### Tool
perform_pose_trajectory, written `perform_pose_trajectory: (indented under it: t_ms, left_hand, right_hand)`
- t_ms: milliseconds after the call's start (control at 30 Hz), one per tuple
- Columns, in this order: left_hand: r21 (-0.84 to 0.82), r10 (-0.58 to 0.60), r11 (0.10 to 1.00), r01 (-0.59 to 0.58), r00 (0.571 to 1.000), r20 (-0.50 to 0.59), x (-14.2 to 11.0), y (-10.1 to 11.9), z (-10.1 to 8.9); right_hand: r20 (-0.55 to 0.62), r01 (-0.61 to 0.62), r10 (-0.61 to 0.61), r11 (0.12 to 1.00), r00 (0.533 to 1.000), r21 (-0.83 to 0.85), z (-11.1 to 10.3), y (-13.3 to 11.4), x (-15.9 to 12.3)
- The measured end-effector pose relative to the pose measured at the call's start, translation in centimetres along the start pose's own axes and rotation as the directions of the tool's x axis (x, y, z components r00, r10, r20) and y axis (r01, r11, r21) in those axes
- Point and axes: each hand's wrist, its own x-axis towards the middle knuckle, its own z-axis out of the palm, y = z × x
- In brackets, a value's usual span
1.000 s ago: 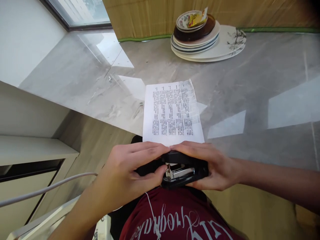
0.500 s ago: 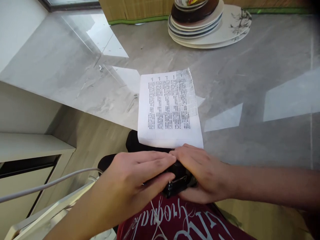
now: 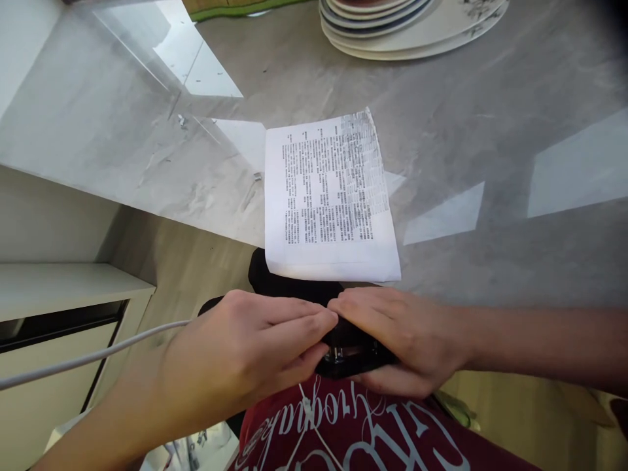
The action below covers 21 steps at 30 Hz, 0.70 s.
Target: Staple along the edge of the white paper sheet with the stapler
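A black stapler (image 3: 350, 350) is held close to my body, over the dark red shirt. My left hand (image 3: 265, 343) grips its left end, fingers along the top and thumb beneath. From the other side, my right hand (image 3: 400, 333) wraps its right end, with the thumb low. The fingertips of both hands meet over the stapler's top. Much of the stapler is hidden by my fingers; a bit of metal shows in its gap. Just beyond my hands lies a printed sheet of paper (image 3: 328, 196), its near edge overhanging the table.
The grey marbled table (image 3: 466, 118) stretches ahead, with bright window reflections. A stack of plates (image 3: 392, 29) stands at the far side. Small scraps (image 3: 258, 176) lie left of the paper. A white cable (image 3: 98, 356) runs in from the left, above a white cabinet (image 3: 63, 284).
The view has tilted down, so the plates slid toward the top edge. My right hand has closed further round the stapler, and its opening is now more covered. The paper lies in place.
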Motion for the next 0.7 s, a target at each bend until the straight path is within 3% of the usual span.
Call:
perform_pose_trajectory:
  t_ms: [267, 400, 500, 700]
  left_hand:
    - [-0.124, -0.038, 0.992, 0.035, 0.999, -0.023, 0.0, -0.2, 0.1]
    - [-0.254, -0.219, 0.947, 0.197, 0.974, -0.064, 0.3, -0.3, 0.4]
    - [-0.306, -0.339, 0.897, 0.318, 0.941, -0.015, 0.8, 0.1, 0.4]
    - [-0.23, -0.353, 0.901, 0.368, 0.93, 0.102, 1.4, 0.8, 0.1]
  right_hand:
    - [0.065, -0.079, 0.068, 0.98, 0.996, 0.181, 0.0, 0.3, 0.0]
    - [0.077, -0.129, 0.116, 0.97, 0.99, 0.204, 0.0, 0.3, 0.0]
    - [0.098, -0.155, 0.139, 0.972, 0.985, 0.175, 0.0, 0.1, 0.0]
    - [0.16, -0.167, 0.147, 0.979, 0.976, 0.121, -0.1, -0.2, -0.1]
